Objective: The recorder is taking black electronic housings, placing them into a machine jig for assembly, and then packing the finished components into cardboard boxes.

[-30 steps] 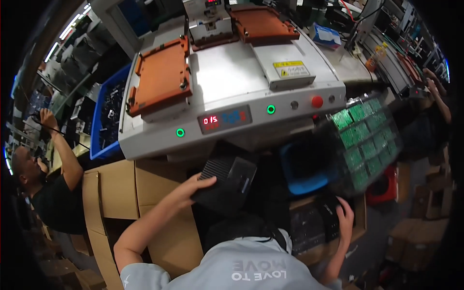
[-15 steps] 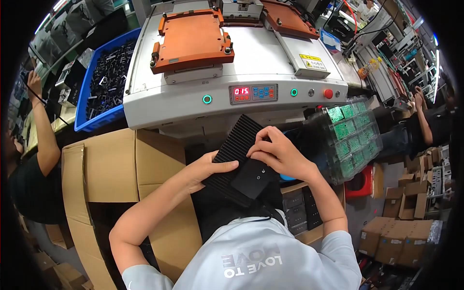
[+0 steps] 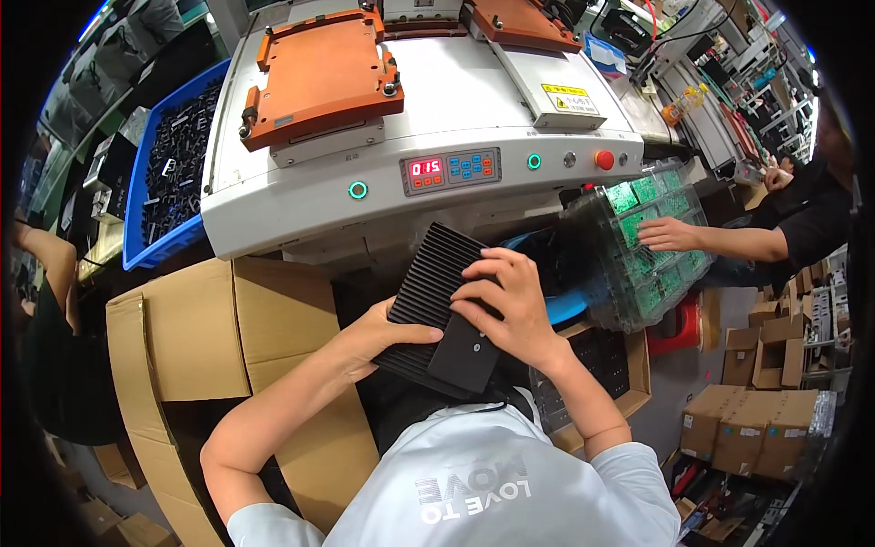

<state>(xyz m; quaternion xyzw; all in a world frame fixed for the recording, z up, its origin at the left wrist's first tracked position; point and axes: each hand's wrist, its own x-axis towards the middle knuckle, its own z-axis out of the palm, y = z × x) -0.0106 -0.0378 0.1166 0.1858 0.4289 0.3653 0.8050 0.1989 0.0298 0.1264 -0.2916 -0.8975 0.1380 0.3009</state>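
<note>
Right now we see a black ribbed block [image 3: 432, 287] tilted above the lap, in front of the big white machine [image 3: 447, 96]. The left hand [image 3: 383, 335] holds its left side: the thumb lies on top, and the other fingers go under, where we cannot see them. The right hand [image 3: 512, 305] is on the other side, with its fingers bent and a little apart. They seem to touch the block near a smooth black part [image 3: 462, 357], but we can't tell if they pinch anything.

Under the left arm is a big cardboard box [image 3: 187, 333]. By the machine's left side, we see a blue bin [image 3: 173, 244] full of small black bits [image 3: 178, 150]. Orange plates [image 3: 319, 77] sit on the machine. To the right, a co-worker's hand [image 3: 670, 234] reaches over green boards [image 3: 624, 198].
</note>
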